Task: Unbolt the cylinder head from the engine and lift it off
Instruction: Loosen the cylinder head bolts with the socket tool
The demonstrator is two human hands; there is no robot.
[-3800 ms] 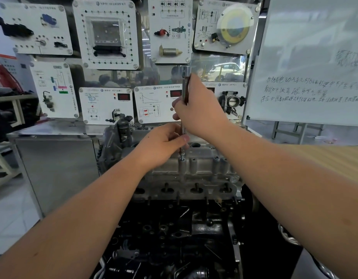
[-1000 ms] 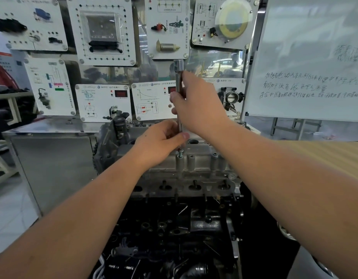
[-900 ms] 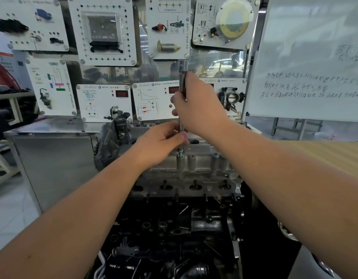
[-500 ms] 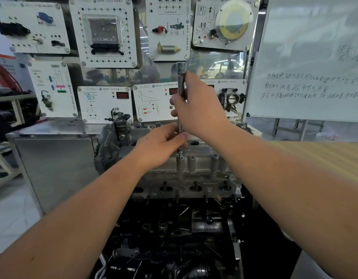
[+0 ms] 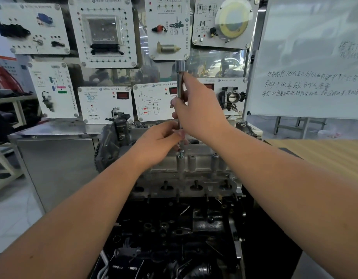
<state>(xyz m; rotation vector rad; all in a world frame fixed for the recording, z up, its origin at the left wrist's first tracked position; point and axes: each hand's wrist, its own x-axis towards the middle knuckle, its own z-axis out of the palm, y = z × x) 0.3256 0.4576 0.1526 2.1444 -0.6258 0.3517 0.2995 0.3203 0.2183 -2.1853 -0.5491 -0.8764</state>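
**Both hands on extension bar over head bolt**

Cylinder head (image 5: 194, 168) is grey cast aluminium, sits on top of the black engine (image 5: 174, 238), centre frame. Row of round ports along its near face, upright bosses along the top edge. One bolt (image 5: 181, 154) sticks up from a boss at the near top edge, washer under it, threads showing.

Extension bar (image 5: 180, 77) stands upright right over that bolt, thick socket end up. Right hand (image 5: 200, 111) grasps the bar's middle, fingers wrapped round it. Left hand (image 5: 160, 141) pinches the bar's lower end just above the bolt, fingers curled. Whether the tip is seated on the bolt: cannot tell, fingers hide it.

Room: open air above the head, only the bar and hands there. Near side of head is free. Timing cover (image 5: 111, 146) butts against the head's left end. Steel cabinet (image 5: 53, 168) stands left of the engine, wooden bench (image 5: 325, 156) to the right, both apart from the head.

Behind: wall of white trainer panels (image 5: 103, 31) just past the head, throttle body (image 5: 232, 97) mounted on one at right. Whiteboard (image 5: 315, 57) with handwriting, far right. Both forearms cross over the engine's front, covering part of the head's near corners.
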